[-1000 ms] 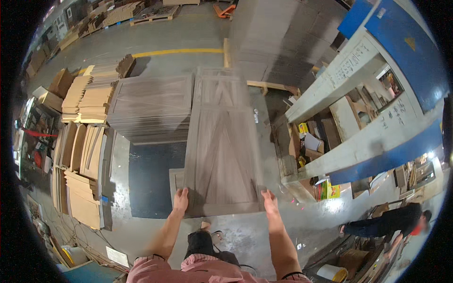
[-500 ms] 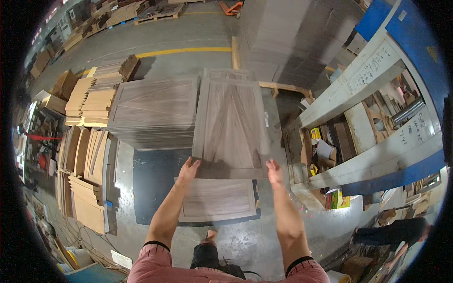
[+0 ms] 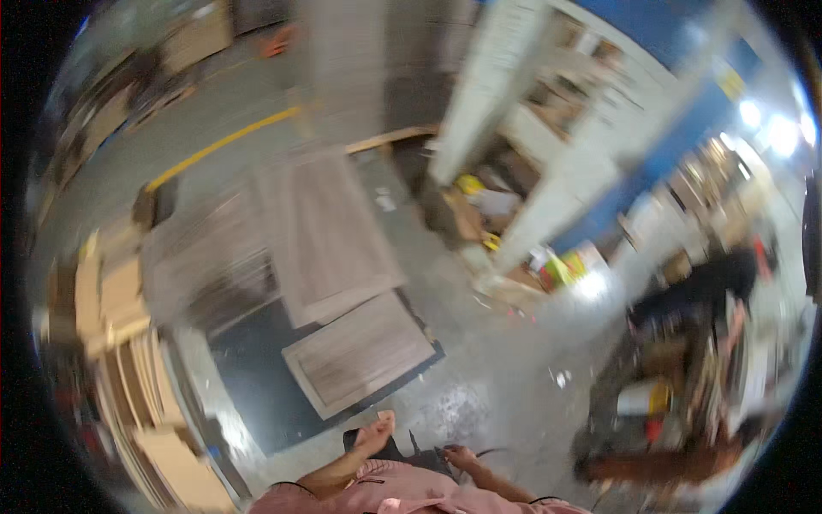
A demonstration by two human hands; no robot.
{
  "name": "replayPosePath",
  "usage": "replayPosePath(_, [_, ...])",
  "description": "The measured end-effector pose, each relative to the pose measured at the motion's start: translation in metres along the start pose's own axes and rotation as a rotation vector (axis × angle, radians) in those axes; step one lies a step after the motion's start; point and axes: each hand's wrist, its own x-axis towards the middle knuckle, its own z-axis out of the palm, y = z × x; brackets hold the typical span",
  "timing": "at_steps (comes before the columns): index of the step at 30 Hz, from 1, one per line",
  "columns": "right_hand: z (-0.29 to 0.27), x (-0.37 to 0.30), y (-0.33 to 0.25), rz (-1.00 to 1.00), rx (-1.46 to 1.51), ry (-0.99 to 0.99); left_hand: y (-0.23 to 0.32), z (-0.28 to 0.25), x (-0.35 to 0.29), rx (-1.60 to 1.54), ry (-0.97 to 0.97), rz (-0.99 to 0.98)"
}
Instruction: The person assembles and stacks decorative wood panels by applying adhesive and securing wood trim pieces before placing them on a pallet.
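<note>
Motion blurs the whole head view. My left hand (image 3: 372, 436) is drawn back in front of my body, just below a smaller wood-grain panel (image 3: 360, 353) and apart from it. My right hand (image 3: 462, 457) is also close to my waist, to the right of the left one. No panel is in either hand, and the smeared fingers do not show whether they are spread or curled. A tall grey-brown cabinet-door panel (image 3: 330, 231) with a frame lies ahead, its near end by the smaller panel. To its left is a stack of similar panels (image 3: 205, 257).
A dark board (image 3: 257, 377) lies under the panels on the floor. Stacks of tan cardboard (image 3: 124, 295) stand at the left. A white-and-blue machine frame (image 3: 556, 197) rises at the right, with boxes inside. A cluttered bench area (image 3: 668, 368) fills the lower right.
Both hands have let go of the tall panel and pulled back to my waist. The view has turned to the right, so panels and machine frame appear farther left.
</note>
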Motion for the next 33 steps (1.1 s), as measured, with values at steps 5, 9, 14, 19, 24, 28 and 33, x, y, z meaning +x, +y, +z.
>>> replayPosePath(5, [0.055, -0.082, 0.017, 0.311, 0.667, 0.473, 0.064, 0.022, -0.015, 0.304, -0.489, 0.378])
replayPosePath(9, [0.084, -0.161, 0.007, 0.39, 1.008, 0.89, 0.061, 0.052, 0.022, 0.417, -0.539, 0.438])
replayPosePath(14, [0.186, -0.315, 0.045, 0.57, 1.144, 1.26, 0.083, 0.128, -0.044, 0.91, -0.8, 0.577])
replayPosePath(19, [0.275, -0.436, 0.101, 0.732, 1.469, 1.688, 0.053, 0.251, -0.188, 1.162, -1.159, 0.699])
replayPosePath(24, [0.207, -0.51, 0.173, 0.495, 1.434, 2.236, 0.039, 0.35, -0.32, 1.091, -1.467, 0.705])
replayPosePath(28, [0.184, -0.524, 0.187, 0.173, 1.328, 2.104, 0.017, 0.414, -0.364, 1.083, -1.526, 0.63])
replayPosePath(33, [0.273, -0.586, 0.18, 0.467, 1.692, 1.955, -0.012, 0.526, -0.461, 1.186, -1.692, 0.9])
